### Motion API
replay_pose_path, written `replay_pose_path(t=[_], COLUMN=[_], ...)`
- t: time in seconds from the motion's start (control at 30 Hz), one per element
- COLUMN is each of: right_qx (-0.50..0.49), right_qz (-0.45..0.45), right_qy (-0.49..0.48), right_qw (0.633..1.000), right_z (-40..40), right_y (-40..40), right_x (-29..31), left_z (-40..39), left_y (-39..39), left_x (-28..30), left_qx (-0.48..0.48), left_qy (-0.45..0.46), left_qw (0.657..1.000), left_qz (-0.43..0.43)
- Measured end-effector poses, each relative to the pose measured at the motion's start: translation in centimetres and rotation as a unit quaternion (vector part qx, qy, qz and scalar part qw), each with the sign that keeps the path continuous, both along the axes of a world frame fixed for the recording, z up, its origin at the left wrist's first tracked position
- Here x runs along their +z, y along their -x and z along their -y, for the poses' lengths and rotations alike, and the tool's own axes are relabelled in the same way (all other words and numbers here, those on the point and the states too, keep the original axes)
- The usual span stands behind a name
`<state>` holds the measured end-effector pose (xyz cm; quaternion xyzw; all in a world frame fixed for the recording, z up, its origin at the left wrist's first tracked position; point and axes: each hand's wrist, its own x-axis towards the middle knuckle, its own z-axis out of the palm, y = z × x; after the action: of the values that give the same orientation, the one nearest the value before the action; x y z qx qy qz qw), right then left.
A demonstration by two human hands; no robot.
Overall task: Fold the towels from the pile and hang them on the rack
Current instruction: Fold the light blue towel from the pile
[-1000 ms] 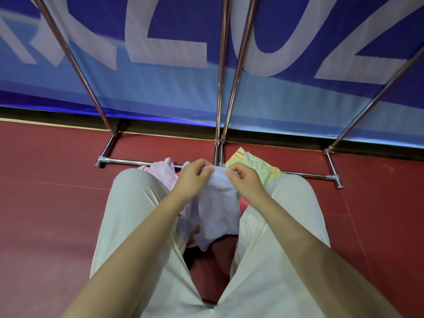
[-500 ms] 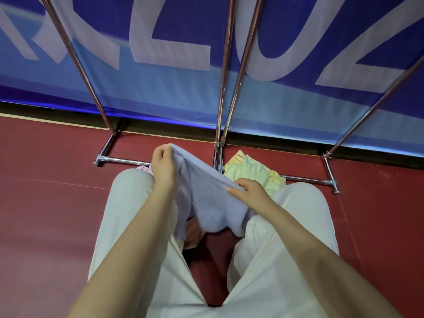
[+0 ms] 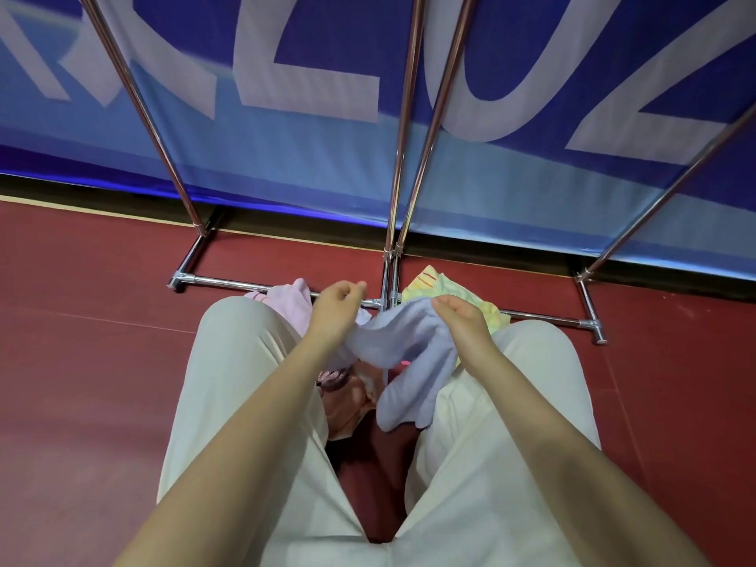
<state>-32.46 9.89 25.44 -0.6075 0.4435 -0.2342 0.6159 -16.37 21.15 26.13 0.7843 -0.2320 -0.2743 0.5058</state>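
Fingers (image 3: 444,303) of both hands curl around a lavender towel (image 3: 403,354) held above the lap; pile (image 3: 450,286) remains on floor, rack (image 3: 403,128) visibly bare: folding barely begun.

Left hand (image 3: 333,311): forearm reaching forward from lower left, fingers curled in a grip on the lavender towel (image 3: 403,362) | Right hand (image 3: 464,321): forearm reaching from lower right, back of hand up, fingers pinching the towel's upper edge | Hands level, near each other, above the knees.
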Motion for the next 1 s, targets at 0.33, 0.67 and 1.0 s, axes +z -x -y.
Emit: replay_pose_path(t=[0.33, 0.67, 1.0], right_qx=[0.039, 0.037, 0.176], right_qz=[0.006, 0.033, -0.097], right_qy=[-0.052, -0.069, 0.104], right_qw=[0.998, 0.996, 0.974], right_z=[-0.5, -0.5, -1.9], right_y=[-0.6, -0.1, -0.4], right_x=[-0.3, 0.0, -0.8], left_z=[-0.1, -0.1, 0.4], left_y=[2.7, 3.7, 2.0], left_x=[-1.2, -1.5, -0.7], left_qx=[-0.122, -0.174, 0.028], left_qy=[0.009, 0.003, 0.067], left_qw=[0.992, 0.983, 0.996], left_qz=[-0.02, -0.062, -0.047])
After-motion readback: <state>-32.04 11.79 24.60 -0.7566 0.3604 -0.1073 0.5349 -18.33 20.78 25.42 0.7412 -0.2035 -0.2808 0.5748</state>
